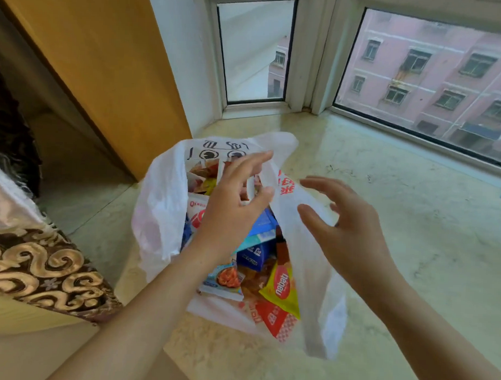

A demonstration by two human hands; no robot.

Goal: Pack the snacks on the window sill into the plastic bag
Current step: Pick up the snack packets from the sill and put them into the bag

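Sill [413, 224] rt of bag [157, 215]

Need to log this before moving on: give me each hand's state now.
Left hand: pinching the handle of the bag.
Right hand: open, fingers spread, holding nothing.

Marble sill [413, 224] (plastic bag [157, 215] atop)

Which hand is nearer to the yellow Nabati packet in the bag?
Right. The right hand hovers open above and right of the yellow Nabati packet; the left hand is farther up, pinching the bag handle.
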